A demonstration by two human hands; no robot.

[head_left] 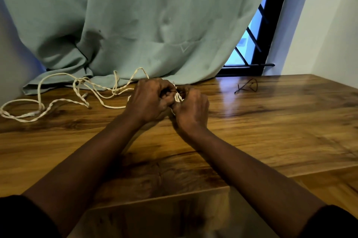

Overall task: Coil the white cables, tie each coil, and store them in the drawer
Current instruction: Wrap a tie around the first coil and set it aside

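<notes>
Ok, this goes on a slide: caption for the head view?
Left hand and right hand grip white cable over the table; black tie lies right.

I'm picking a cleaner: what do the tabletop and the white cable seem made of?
The tabletop looks like wood or wood-look laminate, glossy: grain pattern, window glare. The white cable is two twisted strands, probably plastic-sheathed, matte: no shine.

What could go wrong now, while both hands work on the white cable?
1. The loose cable lies in crossed loops beside the left hand; pulling it in may tighten them into a knot.
2. Some loops rest against the curtain, so they may catch its hem.
3. The black tie lies well beyond the right hand; reaching for it with one hand may let the held part loosen.
</notes>
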